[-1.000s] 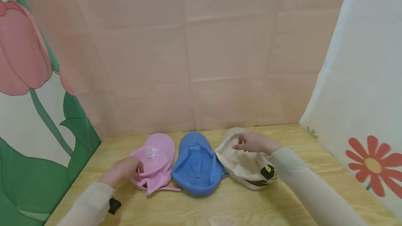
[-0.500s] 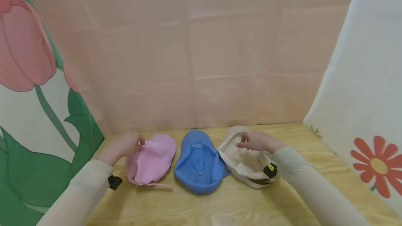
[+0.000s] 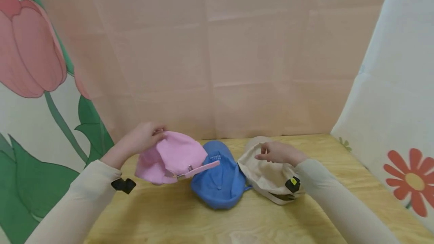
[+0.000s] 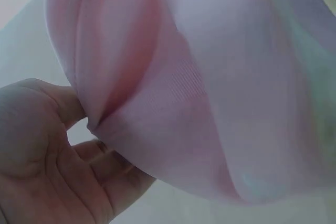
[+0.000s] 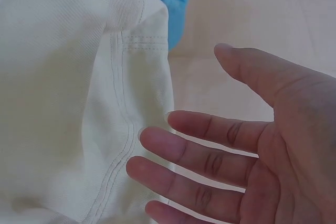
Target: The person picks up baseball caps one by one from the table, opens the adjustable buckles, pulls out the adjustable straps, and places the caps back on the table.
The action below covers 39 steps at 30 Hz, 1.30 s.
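A pink baseball cap (image 3: pixel 183 150) hangs above the table's left part, its back strap and metal buckle toward the camera. My left hand (image 3: pixel 145 136) pinches its edge; in the left wrist view the thumb and fingers meet at a fold of the pink cloth. In the middle lies a blue cap (image 3: pixel 218 178) with white lettering, partly overlapped by the pink strap. A beige cap (image 3: pixel 261 176) lies to its right with its inside showing. Over it is my right hand (image 3: pixel 279 153); the right wrist view shows its fingers (image 5: pixel 199 150) spread and relaxed at the beige cloth, holding nothing.
The caps are on a light wooden table (image 3: pixel 237 229). A plain pinkish cloth (image 3: pixel 217 55) hangs behind it. Printed cloths flank it, one with tulips (image 3: pixel 34 48) on the left, one with a red flower (image 3: pixel 413 182) on the right.
My left hand has taken hold of the pink cap, lifted it off the table and turned it so its back strap faces the camera. The right hand has stayed over the beige cap.
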### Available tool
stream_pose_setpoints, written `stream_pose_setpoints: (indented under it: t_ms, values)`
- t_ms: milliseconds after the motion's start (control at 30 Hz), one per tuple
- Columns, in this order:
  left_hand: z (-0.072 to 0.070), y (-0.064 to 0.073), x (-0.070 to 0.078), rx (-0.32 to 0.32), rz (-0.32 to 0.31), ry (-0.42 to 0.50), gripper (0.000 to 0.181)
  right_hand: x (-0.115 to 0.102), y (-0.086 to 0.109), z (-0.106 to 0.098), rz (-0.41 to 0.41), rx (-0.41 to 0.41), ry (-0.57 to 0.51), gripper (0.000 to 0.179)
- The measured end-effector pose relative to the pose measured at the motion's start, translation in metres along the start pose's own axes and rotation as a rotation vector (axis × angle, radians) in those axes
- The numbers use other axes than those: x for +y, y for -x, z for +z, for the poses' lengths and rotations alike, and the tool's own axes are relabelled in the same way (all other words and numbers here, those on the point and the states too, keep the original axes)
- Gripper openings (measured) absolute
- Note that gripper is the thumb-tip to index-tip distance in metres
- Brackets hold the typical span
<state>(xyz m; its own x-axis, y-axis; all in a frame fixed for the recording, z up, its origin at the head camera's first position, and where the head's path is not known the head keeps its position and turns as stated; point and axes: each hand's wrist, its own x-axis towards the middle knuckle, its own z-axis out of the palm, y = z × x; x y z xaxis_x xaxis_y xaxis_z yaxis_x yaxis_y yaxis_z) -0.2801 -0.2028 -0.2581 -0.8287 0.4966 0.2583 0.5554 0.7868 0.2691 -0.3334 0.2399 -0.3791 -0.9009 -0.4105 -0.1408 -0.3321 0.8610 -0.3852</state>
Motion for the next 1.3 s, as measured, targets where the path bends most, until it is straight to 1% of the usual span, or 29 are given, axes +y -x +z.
stream_pose_setpoints:
  t_ms: [100, 233, 367, 433, 500, 567, 633, 700, 800, 867, 967, 1033, 1100, 1200, 1300]
  values:
    - [-0.009, -0.001, 0.019, 0.003, 0.038, 0.056, 0.012, 0.000, 0.001, -0.002, -0.003, 0.002, -0.003, 0.036]
    - [-0.018, -0.001, 0.046, -0.034, 0.075, 0.122, 0.011, -0.001, 0.001, -0.005, -0.006, -0.005, -0.001, 0.038]
    - [-0.019, -0.002, 0.070, -0.096, 0.106, 0.234, 0.013, -0.001, 0.002, -0.007, -0.002, -0.007, 0.000, 0.038]
    - [-0.017, -0.004, 0.080, -0.140, 0.138, 0.303, 0.014, -0.001, 0.003, -0.008, 0.000, -0.005, 0.002, 0.038]
    - [-0.013, -0.004, 0.089, -0.200, 0.173, 0.373, 0.015, -0.001, 0.002, -0.009, 0.005, -0.005, 0.009, 0.039]
    - [-0.004, -0.006, 0.098, -0.273, 0.208, 0.433, 0.016, -0.001, 0.001, -0.009, 0.006, -0.008, 0.011, 0.041]
    - [0.008, -0.008, 0.105, -0.350, 0.246, 0.479, 0.015, -0.002, 0.000, -0.008, 0.008, -0.012, 0.015, 0.043]
    - [0.022, -0.011, 0.110, -0.420, 0.272, 0.500, 0.015, -0.001, -0.001, -0.006, 0.007, -0.016, 0.007, 0.042]
    - [0.042, -0.019, 0.113, -0.484, 0.285, 0.517, 0.015, -0.001, -0.002, -0.003, 0.007, -0.018, -0.012, 0.037]
    - [0.051, -0.024, 0.111, -0.493, 0.266, 0.540, 0.015, -0.001, -0.002, -0.003, 0.003, -0.013, -0.017, 0.034]
    - [0.059, -0.034, 0.106, -0.491, 0.228, 0.607, 0.014, -0.001, 0.000, -0.004, -0.008, 0.004, -0.005, 0.034]
    - [0.061, -0.040, 0.102, -0.485, 0.192, 0.643, 0.015, -0.001, 0.000, -0.004, -0.014, 0.012, 0.005, 0.035]
    - [0.064, -0.046, 0.097, -0.496, 0.145, 0.668, 0.017, -0.001, 0.001, -0.004, -0.017, 0.015, 0.008, 0.035]
    - [0.067, -0.054, 0.088, -0.515, 0.073, 0.690, 0.021, 0.000, 0.001, -0.004, -0.025, 0.006, 0.013, 0.036]
    - [0.067, -0.062, 0.079, -0.514, -0.004, 0.709, 0.022, -0.001, 0.001, -0.006, -0.028, 0.010, 0.015, 0.034]
